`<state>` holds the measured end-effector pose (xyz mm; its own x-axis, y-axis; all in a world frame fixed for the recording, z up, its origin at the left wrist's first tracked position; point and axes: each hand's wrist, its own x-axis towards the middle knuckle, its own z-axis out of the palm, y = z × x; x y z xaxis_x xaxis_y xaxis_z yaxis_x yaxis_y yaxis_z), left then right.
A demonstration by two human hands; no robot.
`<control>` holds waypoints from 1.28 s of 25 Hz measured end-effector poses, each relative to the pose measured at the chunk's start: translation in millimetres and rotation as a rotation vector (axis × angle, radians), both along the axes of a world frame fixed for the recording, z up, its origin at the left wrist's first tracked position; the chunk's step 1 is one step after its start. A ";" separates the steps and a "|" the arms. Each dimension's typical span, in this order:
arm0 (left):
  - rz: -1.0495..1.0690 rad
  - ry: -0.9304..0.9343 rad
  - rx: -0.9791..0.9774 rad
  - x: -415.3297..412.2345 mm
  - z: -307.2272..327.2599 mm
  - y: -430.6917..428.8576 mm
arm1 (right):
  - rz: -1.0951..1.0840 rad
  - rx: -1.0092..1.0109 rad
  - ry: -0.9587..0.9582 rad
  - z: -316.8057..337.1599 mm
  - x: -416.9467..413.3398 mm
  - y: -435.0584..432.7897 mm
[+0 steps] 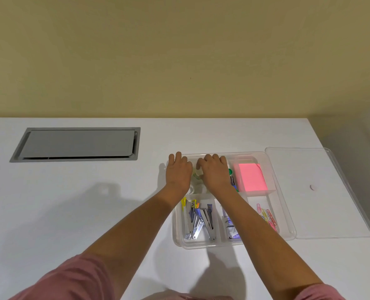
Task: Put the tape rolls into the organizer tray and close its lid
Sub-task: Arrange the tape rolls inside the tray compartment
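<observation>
Clear tape rolls (196,180) sit in tray's (285,213) far-left compartment, between and under both hands. Left hand (178,172), right hand (215,171) palm-down; grip can't tell. Lid (322,169) lies right, nearer right hand.

Two hands (178,172) (214,172), one tray (285,213), one lid (322,191), one pink note pad (252,177) and two tape rolls (192,189) (197,174) are seen.

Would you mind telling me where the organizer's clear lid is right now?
In the head view, the clear lid lies flat on the white table, right of the organizer tray, against its right edge.
</observation>
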<state>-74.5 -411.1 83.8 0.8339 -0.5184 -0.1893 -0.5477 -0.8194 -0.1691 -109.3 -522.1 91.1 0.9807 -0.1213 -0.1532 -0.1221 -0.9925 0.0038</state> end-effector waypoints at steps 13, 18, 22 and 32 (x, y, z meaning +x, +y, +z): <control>-0.055 0.080 -0.056 -17.3 2.5 8.3 | 0.081 -0.282 0.152 -4.5 -15.9 14.5; -0.071 0.067 -0.047 -18.2 0.6 10.3 | 0.063 -0.291 0.142 -4.5 -15.5 14.6; -0.074 0.059 -0.047 -18.4 -0.8 11.4 | 0.039 -0.258 0.079 -0.9 -15.9 16.2; -0.105 0.038 0.030 -19.0 -1.2 13.1 | 0.020 -0.238 -0.119 32.6 -11.6 6.1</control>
